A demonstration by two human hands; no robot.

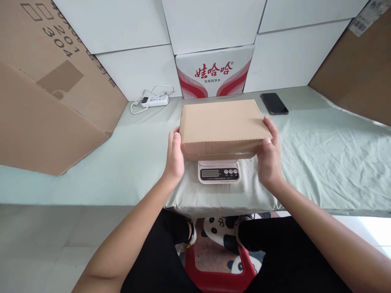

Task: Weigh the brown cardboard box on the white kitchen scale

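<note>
A closed cardboard box (pixel 224 127) is gripped at both ends, the left hand (pixel 174 156) and right hand (pixel 269 156) pressed to its sides with fingers (pixel 271 127) wrapped around the edges. The box is held on a digital kitchen scale (pixel 219 171) on the cloth-covered table (pixel 320 154). A smartphone (pixel 274 103) and a power strip (pixel 155 100) lie behind.

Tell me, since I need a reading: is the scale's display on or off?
Cannot tell: the scale display looks grey and blank, but it is too small to read under the cardboard box.
</note>
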